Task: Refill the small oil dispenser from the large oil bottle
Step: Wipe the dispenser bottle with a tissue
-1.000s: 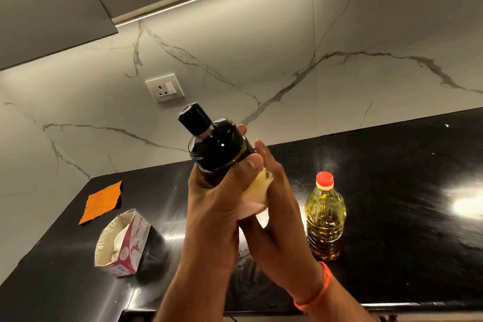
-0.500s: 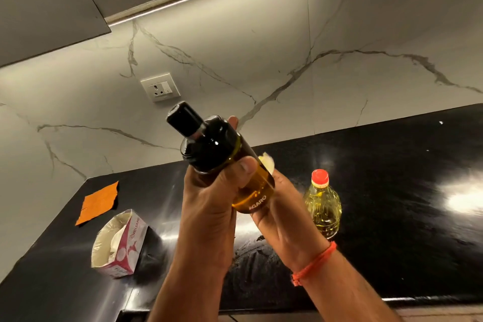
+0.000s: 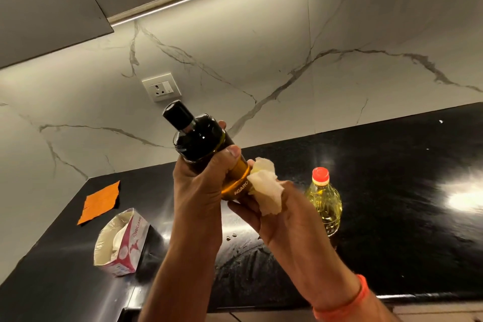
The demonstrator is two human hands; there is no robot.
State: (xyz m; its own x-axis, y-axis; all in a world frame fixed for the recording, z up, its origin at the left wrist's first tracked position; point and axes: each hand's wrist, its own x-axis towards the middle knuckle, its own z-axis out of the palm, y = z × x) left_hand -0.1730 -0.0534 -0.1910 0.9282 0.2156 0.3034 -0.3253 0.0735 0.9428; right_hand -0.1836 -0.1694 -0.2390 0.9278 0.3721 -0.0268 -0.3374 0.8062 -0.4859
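My left hand [image 3: 202,185] grips the small oil dispenser [image 3: 201,142] around its middle and holds it up in the air, tilted with its black cap toward the upper left. The dispenser has a dark top and an amber lower body. My right hand [image 3: 277,209] holds a crumpled white tissue [image 3: 265,187] against the dispenser's base. The large oil bottle [image 3: 324,200], clear with yellow oil and a red cap on, stands upright on the black counter [image 3: 405,191] just right of my right hand.
An open pink and white tissue pack [image 3: 121,242] lies on the counter at the left. An orange cloth [image 3: 100,201] lies behind it near the wall. A wall socket [image 3: 161,86] sits on the marble backsplash. Oily smears mark the counter below my hands.
The dispenser has tilted further, baring its amber lower body. My right hand with the tissue slid from the side of the dispenser down to its base.
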